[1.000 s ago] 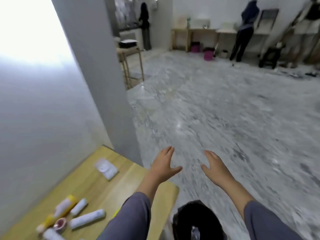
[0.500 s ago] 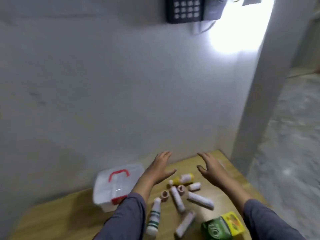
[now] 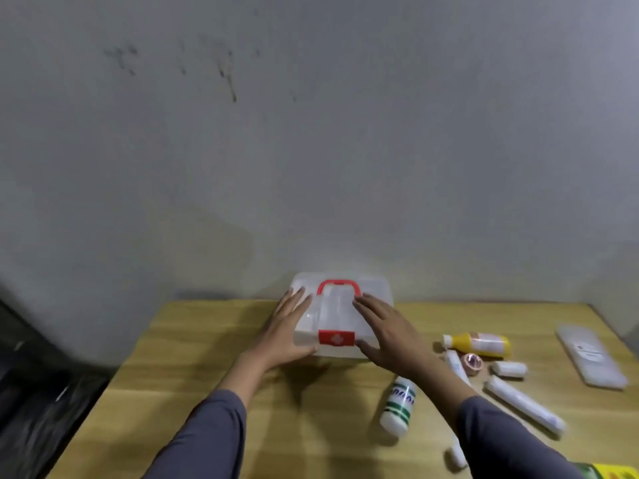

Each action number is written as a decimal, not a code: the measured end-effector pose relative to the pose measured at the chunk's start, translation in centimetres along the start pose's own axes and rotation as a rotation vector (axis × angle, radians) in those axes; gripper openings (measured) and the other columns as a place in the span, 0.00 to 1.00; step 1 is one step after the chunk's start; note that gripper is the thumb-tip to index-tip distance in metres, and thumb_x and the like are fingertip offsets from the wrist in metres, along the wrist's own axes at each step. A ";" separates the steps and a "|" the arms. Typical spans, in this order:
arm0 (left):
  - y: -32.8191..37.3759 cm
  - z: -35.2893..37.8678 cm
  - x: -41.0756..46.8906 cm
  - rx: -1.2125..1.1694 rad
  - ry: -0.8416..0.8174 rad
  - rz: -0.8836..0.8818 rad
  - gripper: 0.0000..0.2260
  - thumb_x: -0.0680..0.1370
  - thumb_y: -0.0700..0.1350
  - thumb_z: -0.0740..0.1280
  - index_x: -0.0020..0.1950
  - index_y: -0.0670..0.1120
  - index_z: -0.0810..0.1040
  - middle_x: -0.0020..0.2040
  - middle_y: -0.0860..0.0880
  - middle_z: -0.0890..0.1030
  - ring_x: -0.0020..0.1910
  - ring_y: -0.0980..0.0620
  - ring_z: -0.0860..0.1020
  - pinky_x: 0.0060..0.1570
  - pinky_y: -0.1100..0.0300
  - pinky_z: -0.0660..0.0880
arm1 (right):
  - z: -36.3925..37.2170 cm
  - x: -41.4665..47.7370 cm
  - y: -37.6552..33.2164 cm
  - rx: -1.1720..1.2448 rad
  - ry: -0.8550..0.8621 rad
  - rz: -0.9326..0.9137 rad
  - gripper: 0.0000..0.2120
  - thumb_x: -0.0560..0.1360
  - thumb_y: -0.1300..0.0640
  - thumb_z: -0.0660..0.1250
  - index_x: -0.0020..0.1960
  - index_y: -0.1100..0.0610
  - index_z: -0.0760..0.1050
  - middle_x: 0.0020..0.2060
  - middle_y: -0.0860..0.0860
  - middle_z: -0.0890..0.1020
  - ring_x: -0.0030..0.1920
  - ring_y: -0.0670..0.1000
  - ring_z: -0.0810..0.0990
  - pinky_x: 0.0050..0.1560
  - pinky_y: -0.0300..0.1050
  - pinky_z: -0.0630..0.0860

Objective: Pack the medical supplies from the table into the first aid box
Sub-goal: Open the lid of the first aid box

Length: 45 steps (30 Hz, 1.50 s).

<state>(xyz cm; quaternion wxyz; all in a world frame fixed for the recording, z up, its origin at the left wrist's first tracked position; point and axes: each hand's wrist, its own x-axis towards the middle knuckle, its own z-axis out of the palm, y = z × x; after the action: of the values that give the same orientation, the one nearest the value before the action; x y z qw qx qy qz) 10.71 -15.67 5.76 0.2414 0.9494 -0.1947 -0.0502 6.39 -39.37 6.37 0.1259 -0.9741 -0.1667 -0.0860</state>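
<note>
A clear plastic first aid box [image 3: 337,307] with a red handle and red latch stands closed at the back of the wooden table [image 3: 207,368]. My left hand [image 3: 288,328] lies flat against its left side, and my right hand [image 3: 387,331] against its right side, fingers spread. To the right lie a yellow bottle [image 3: 479,344], a white bottle with green stripes [image 3: 399,404], a pink tape roll [image 3: 473,361], a small white roll [image 3: 509,369] and a long white roll [image 3: 524,404]. My right sleeve hides part of another white tube [image 3: 456,366].
A flat white packet [image 3: 591,356] lies at the table's right end. A green and yellow box [image 3: 603,471] shows at the bottom right corner. A grey wall rises straight behind the table. Dark floor lies beyond the table's left edge.
The view has swung left from the room to the table. Both hands have moved from the air above the supplies onto the two sides of the first aid box.
</note>
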 end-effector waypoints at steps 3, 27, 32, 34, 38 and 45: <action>-1.0 1.9 0.5 -0.004 0.110 0.046 0.47 0.73 0.49 0.79 0.84 0.48 0.54 0.83 0.54 0.48 0.79 0.58 0.40 0.78 0.61 0.42 | 2.8 0.6 0.2 -0.231 0.097 -0.105 0.35 0.71 0.37 0.58 0.70 0.57 0.63 0.68 0.54 0.72 0.68 0.53 0.71 0.69 0.51 0.59; -1.9 4.8 -0.3 -0.241 0.409 0.032 0.48 0.70 0.52 0.81 0.83 0.46 0.57 0.85 0.48 0.54 0.85 0.48 0.50 0.81 0.50 0.54 | 6.6 1.2 -1.0 0.002 0.517 -0.455 0.16 0.77 0.52 0.59 0.59 0.57 0.77 0.58 0.52 0.82 0.60 0.49 0.78 0.62 0.48 0.75; -1.7 6.1 0.1 -0.486 0.500 -0.062 0.52 0.69 0.47 0.82 0.83 0.43 0.52 0.84 0.45 0.55 0.84 0.48 0.55 0.78 0.59 0.58 | 6.2 1.5 -1.1 0.071 0.509 -0.422 0.18 0.78 0.50 0.56 0.57 0.58 0.78 0.56 0.51 0.83 0.59 0.49 0.79 0.62 0.45 0.74; -1.7 6.4 0.3 -0.557 0.517 -0.111 0.54 0.68 0.46 0.83 0.84 0.43 0.51 0.83 0.44 0.58 0.83 0.47 0.58 0.77 0.59 0.59 | 5.8 1.8 -1.1 0.093 0.501 -0.408 0.15 0.76 0.53 0.59 0.56 0.58 0.79 0.55 0.52 0.83 0.59 0.50 0.80 0.62 0.46 0.74; -1.9 6.8 0.4 -0.634 0.508 -0.153 0.53 0.67 0.49 0.84 0.83 0.45 0.55 0.80 0.45 0.65 0.80 0.45 0.64 0.78 0.47 0.65 | 4.1 2.8 -1.2 0.145 0.513 -0.394 0.14 0.76 0.53 0.60 0.56 0.57 0.79 0.54 0.52 0.83 0.57 0.51 0.81 0.60 0.50 0.76; -1.6 6.9 0.2 -0.602 0.489 -0.164 0.54 0.62 0.62 0.81 0.81 0.48 0.60 0.79 0.46 0.68 0.78 0.45 0.67 0.75 0.44 0.69 | -0.7 6.3 -1.6 0.286 0.555 -0.311 0.10 0.77 0.56 0.62 0.55 0.57 0.78 0.50 0.53 0.84 0.49 0.53 0.82 0.49 0.49 0.78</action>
<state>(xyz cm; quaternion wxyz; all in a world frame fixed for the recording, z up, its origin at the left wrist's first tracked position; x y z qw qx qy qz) 10.11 -17.46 -1.03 0.5433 0.8325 -0.0314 0.1035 11.64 -36.18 8.69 0.2870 -0.8491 -0.2828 -0.3416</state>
